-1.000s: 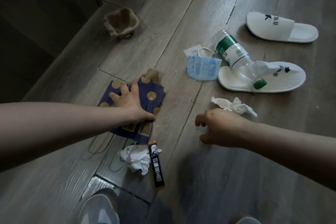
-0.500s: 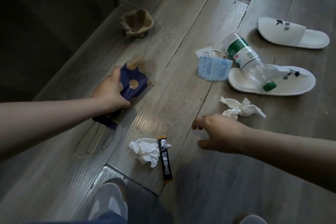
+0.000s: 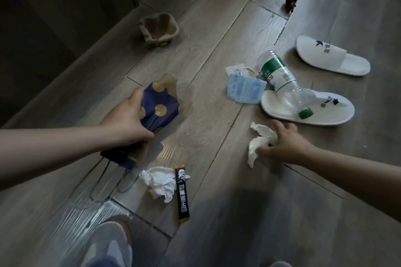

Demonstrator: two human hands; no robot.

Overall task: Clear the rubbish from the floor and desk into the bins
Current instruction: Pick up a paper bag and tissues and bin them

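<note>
Head view of a wood-grain floor (image 3: 217, 28) strewn with litter. We see the left hand (image 3: 128, 121) with its fingers curled tightly round a navy paper bag with gold dots (image 3: 160, 106), crumpling it at the middle. The bag's cord handles (image 3: 104, 184) trail on the floor on the wrist side of those fingers. The right hand (image 3: 284, 143) reaches down, and its fingers and thumb pinch a crumpled tissue (image 3: 258, 145) that lies on the floor. Between the two hands and nearer the person, a second tissue (image 3: 158, 182) touches a black sachet stick (image 3: 182, 195). Just beyond the right fingers lies a white slipper (image 3: 280, 115), and across it rests an empty plastic bottle (image 3: 280, 78) with a green label and green cap. A blue face mask (image 3: 245, 89) sits beside the bottle, on the side toward the left hand. A second slipper (image 3: 332, 56) lies farther out. Well beyond the left fingers we note a crushed cardboard tray (image 3: 159, 28), and farther off a small dark brown object (image 3: 290, 4) that we cannot identify. A grey shoe (image 3: 108, 245) shows at the bottom edge.
</note>
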